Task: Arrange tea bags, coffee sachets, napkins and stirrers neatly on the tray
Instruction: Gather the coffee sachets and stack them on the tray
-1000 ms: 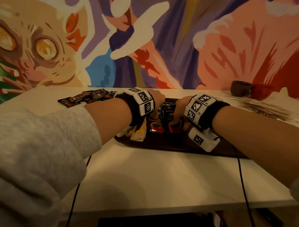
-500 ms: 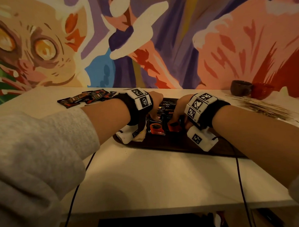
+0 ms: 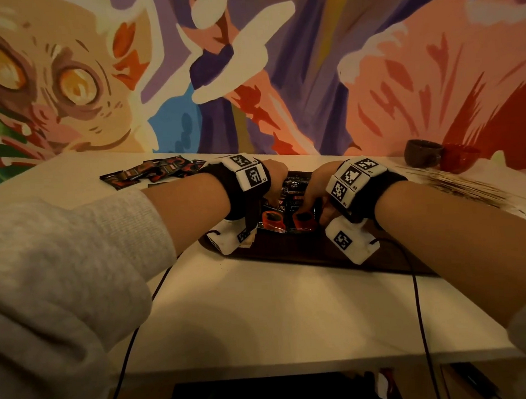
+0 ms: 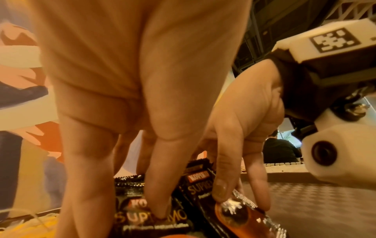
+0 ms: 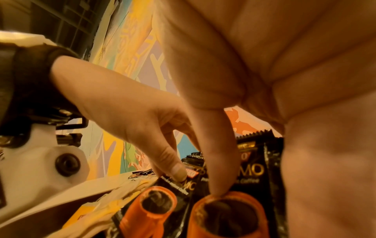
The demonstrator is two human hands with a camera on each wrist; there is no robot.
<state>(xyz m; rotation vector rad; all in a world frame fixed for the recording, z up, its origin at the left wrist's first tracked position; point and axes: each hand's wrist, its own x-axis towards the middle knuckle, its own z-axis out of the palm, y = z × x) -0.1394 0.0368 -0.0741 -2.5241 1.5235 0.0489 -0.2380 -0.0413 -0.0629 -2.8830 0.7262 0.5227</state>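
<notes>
A dark brown tray (image 3: 306,253) lies on the white table, with black coffee sachets stacked in its middle. Both hands are down on two front sachets printed with orange cups. My left hand (image 3: 274,183) holds the left sachet (image 3: 273,221): its thumb (image 4: 158,207) presses on the face while the fingers reach behind the far edge. My right hand (image 3: 318,191) pinches the right sachet (image 3: 302,223), with the thumb (image 5: 216,186) on top and a finger at the outer edge. Yellow-and-white paper packets (image 5: 114,206) lie at the tray's left end, mostly hidden by my left wrist.
A loose pile of more sachets (image 3: 152,174) lies on the table, back left. Wooden stirrers (image 3: 466,189) are fanned out at the right, beyond them a brown cup (image 3: 422,153) and a red cup (image 3: 462,159). A painted wall closes off the table's far side.
My left wrist has sunk and turned a little, now covering the yellow packets. Both hands stay on the same two sachets, which have barely shifted.
</notes>
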